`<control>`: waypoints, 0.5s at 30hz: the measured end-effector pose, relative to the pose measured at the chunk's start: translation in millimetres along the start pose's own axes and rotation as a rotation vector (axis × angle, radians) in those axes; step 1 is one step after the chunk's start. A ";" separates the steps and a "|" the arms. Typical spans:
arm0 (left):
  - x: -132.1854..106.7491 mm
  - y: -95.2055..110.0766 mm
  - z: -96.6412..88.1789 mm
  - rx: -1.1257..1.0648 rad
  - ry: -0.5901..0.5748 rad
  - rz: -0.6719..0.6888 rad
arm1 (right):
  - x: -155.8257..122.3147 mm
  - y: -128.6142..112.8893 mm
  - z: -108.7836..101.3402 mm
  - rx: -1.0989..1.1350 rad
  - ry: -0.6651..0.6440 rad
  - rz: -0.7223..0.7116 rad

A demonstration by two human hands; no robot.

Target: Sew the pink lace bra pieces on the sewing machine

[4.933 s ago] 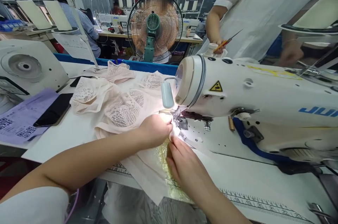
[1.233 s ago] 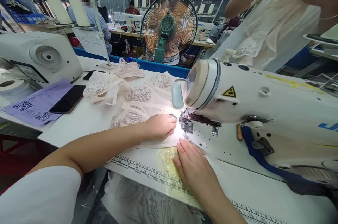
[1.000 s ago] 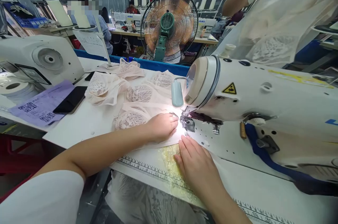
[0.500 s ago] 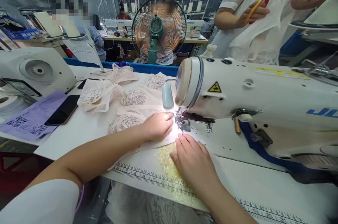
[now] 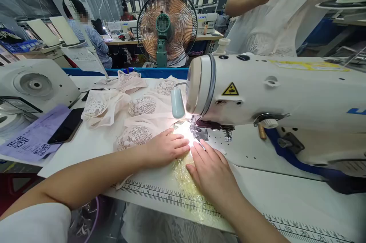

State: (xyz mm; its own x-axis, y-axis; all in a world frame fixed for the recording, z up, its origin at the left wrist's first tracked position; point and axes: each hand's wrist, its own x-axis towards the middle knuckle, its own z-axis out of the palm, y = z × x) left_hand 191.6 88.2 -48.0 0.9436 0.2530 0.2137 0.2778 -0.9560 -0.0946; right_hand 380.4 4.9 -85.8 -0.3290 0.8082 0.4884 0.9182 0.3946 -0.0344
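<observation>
My left hand [image 5: 166, 147] lies flat, fingers out, on pale pink fabric [image 5: 148, 117] with lace panels, just left of the lit presser foot [image 5: 198, 131] of a white sewing machine [image 5: 274, 90]. Fingers stretched forward, my right hand [image 5: 211, 166] lies flat on the table [image 5: 85, 144] in front of the foot, partly over a yellowish taped patch [image 5: 183, 174]. The fingertips of both hands nearly meet under the needle lamp [image 5: 177, 102]. The fabric edge at the needle is washed out by glare.
A black phone [image 5: 66, 130] and purple QR sheets [image 5: 31, 140] lie at left beside another machine [image 5: 34, 86]. A printed ruler [image 5: 160, 194] runs along the table's front edge. A fan [image 5: 167, 25] stands behind. A person in white [image 5: 271, 14] holds cloth and orange-handled scissors.
Both my hands have gone from pinching at the needle to lying flat; the left slid a little back toward me. The standing person lifted cloth and scissors higher.
</observation>
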 end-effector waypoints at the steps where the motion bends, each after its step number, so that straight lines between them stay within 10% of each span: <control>1: -0.2 -4.1 1.9 0.007 0.003 0.006 | -0.1 0.0 0.8 0.005 -0.004 0.005; 15: 21.9 -31.4 -3.3 -0.003 -0.091 -0.077 | -27.7 -4.8 -29.7 0.226 -0.088 -0.091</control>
State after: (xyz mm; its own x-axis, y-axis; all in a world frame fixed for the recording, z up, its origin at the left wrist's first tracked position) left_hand 202.9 123.3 -37.2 0.9320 0.3378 0.1311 0.3495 -0.9336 -0.0787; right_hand 391.6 -32.3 -73.2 -0.4346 0.7961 0.4211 0.8149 0.5467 -0.1927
